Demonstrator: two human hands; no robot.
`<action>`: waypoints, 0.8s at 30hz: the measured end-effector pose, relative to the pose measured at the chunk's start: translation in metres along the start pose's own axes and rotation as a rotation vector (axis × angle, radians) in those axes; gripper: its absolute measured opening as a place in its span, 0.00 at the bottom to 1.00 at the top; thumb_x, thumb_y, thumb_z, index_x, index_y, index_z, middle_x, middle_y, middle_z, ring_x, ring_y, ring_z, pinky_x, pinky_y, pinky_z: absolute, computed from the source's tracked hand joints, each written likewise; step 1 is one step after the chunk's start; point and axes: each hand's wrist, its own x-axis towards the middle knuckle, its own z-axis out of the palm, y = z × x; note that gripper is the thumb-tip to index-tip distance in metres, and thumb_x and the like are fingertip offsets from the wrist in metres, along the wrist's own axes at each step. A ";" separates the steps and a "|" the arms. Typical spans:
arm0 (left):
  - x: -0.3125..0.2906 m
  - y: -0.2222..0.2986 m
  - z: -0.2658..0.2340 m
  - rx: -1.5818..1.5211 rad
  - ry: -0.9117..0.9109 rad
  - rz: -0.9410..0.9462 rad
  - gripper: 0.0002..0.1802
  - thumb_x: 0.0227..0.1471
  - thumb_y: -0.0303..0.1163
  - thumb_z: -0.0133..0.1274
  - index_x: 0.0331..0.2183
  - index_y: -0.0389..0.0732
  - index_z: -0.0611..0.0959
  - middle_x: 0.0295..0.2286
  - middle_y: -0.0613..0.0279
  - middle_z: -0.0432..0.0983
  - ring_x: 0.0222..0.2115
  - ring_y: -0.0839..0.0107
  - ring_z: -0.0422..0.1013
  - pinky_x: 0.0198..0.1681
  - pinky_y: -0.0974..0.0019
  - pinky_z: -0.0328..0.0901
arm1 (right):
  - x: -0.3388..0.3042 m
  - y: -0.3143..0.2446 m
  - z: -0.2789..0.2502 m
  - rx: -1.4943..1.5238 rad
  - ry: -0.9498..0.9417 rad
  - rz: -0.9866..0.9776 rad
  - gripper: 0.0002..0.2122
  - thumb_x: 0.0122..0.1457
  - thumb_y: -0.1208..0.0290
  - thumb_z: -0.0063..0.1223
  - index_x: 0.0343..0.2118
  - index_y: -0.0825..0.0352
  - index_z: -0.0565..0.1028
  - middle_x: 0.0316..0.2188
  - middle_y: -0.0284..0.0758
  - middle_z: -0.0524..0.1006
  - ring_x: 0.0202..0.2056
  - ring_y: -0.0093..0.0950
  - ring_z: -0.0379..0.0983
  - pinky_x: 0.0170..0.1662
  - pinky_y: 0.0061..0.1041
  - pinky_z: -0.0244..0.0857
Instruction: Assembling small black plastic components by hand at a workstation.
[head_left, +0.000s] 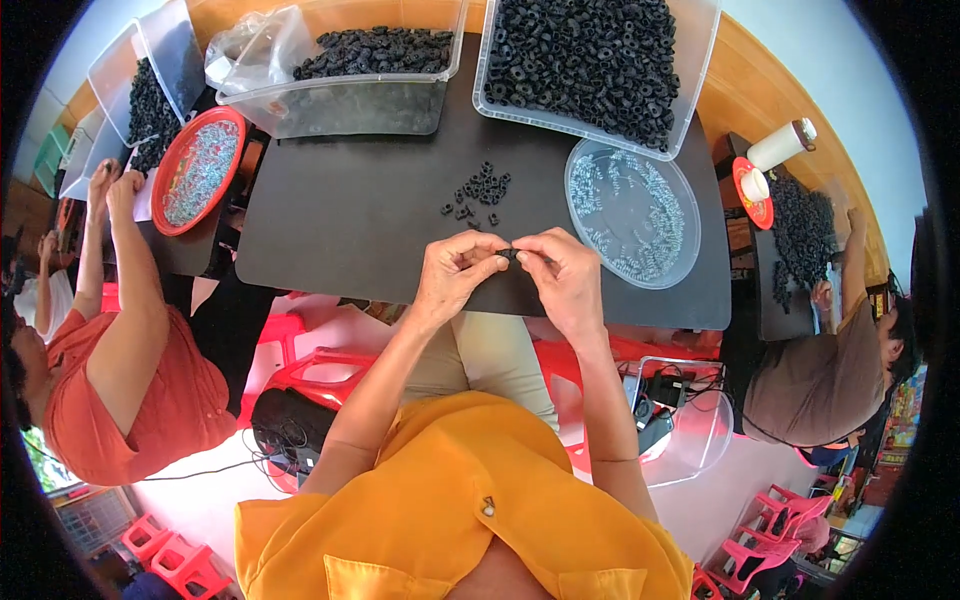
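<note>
Just above the near edge of the dark table, my left hand (459,272) and my right hand (568,282) meet with thumbs and fingertips pinched together. Between them is a small black plastic part (510,253), gripped from both sides and mostly covered by the fingers. Beyond my hands a loose cluster of small black ring-like parts (484,187) lies on the tabletop (340,210). To the right of my right hand rests a round clear tray (622,212) holding many small metal springs (660,235).
At the back stand a clear bin (350,112) of black parts with a plastic bag (258,48), and another bin (706,50) heaped with black rings. Co-workers sit left (140,390) and right (810,385). A red tray (238,135) of springs is on the left table.
</note>
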 end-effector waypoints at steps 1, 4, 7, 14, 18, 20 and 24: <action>0.000 0.000 0.000 0.000 0.000 -0.002 0.06 0.46 0.18 0.56 0.31 0.34 0.81 0.27 0.68 0.75 0.26 0.85 0.70 0.30 0.81 0.63 | -0.001 -0.003 0.002 -0.095 0.031 -0.073 0.05 0.48 0.83 0.53 0.30 0.71 0.76 0.25 0.39 0.73 0.26 0.33 0.73 0.28 0.27 0.65; -0.001 -0.001 0.001 0.040 0.021 0.020 0.06 0.46 0.18 0.55 0.30 0.34 0.81 0.25 0.70 0.74 0.25 0.86 0.68 0.28 0.81 0.62 | -0.003 -0.005 0.009 -0.227 0.073 -0.169 0.05 0.48 0.84 0.52 0.29 0.71 0.74 0.25 0.41 0.72 0.27 0.40 0.71 0.29 0.32 0.65; 0.000 -0.002 0.002 0.128 0.053 0.053 0.07 0.44 0.17 0.56 0.30 0.33 0.81 0.23 0.70 0.71 0.22 0.85 0.64 0.26 0.79 0.60 | -0.005 0.000 0.013 -0.285 0.084 -0.215 0.04 0.48 0.84 0.51 0.28 0.72 0.71 0.26 0.42 0.71 0.28 0.43 0.70 0.30 0.35 0.64; -0.001 -0.005 0.004 0.273 0.067 0.108 0.08 0.41 0.17 0.56 0.30 0.32 0.80 0.19 0.66 0.68 0.19 0.82 0.61 0.23 0.77 0.59 | -0.004 0.003 0.017 -0.419 0.057 -0.295 0.03 0.49 0.84 0.47 0.26 0.71 0.67 0.25 0.43 0.67 0.29 0.43 0.66 0.31 0.38 0.62; -0.002 -0.004 0.008 0.340 0.115 0.140 0.07 0.42 0.17 0.55 0.29 0.30 0.79 0.20 0.64 0.69 0.18 0.81 0.65 0.22 0.75 0.62 | -0.001 0.005 0.020 -0.446 0.067 -0.295 0.05 0.47 0.87 0.48 0.27 0.73 0.67 0.25 0.43 0.68 0.28 0.44 0.67 0.30 0.38 0.61; -0.001 -0.006 0.009 0.319 0.143 0.132 0.07 0.43 0.17 0.54 0.29 0.30 0.79 0.20 0.63 0.71 0.18 0.81 0.66 0.22 0.75 0.63 | 0.002 0.007 0.020 -0.439 0.055 -0.302 0.05 0.47 0.86 0.48 0.27 0.73 0.67 0.25 0.44 0.68 0.28 0.44 0.67 0.30 0.38 0.61; -0.002 -0.005 0.014 0.284 0.201 0.049 0.06 0.45 0.18 0.54 0.31 0.29 0.78 0.20 0.61 0.75 0.16 0.81 0.67 0.20 0.74 0.64 | 0.003 0.006 0.024 -0.425 0.074 -0.348 0.06 0.47 0.87 0.47 0.29 0.73 0.68 0.26 0.44 0.68 0.29 0.44 0.68 0.31 0.37 0.62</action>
